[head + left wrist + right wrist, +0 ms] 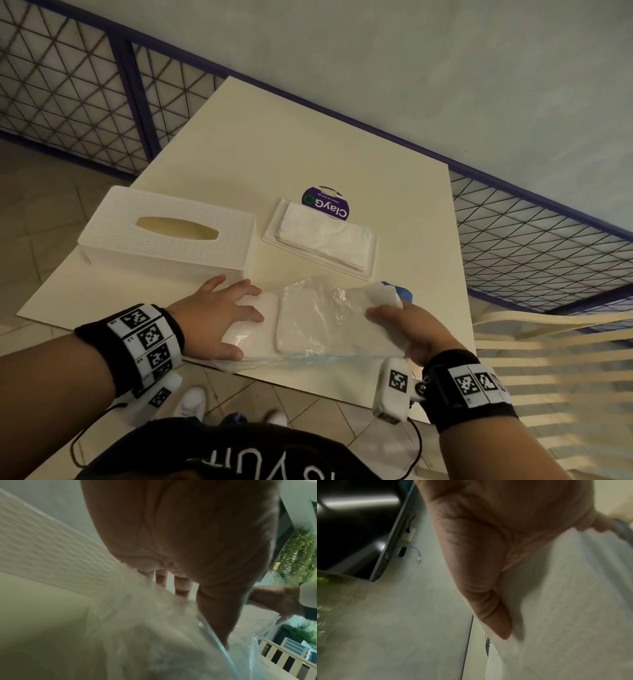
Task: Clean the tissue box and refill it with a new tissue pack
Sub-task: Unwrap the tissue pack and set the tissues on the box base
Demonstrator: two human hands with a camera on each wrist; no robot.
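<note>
The new tissue pack [318,318] lies at the desk's [239,150] near edge, a white stack inside crinkly clear plastic wrap. The left hand [219,318] sits flat on the wrap's left end, fingers spread and straight, pressing it down; the left wrist view shows that palm [180,534] over the blurry plastic. The right hand [404,325] is at the pack's right end with fingers curled around a wad of white tissue [385,294], and the right wrist view has the thumb [488,601] pressed against that white sheet. There's a bit of blue just behind that tissue, can't tell what it is.

Just past the left hand, toward the desk's left edge, is the white tissue box [171,236], oval slot facing up. Right of it, apart from it, its flat base tray [270,236] carries a stack of loose tissues [325,236]. A purple ClayGo label [325,204] pokes out behind the tray. A slatted chair [548,377] stands off the desk's right edge.
</note>
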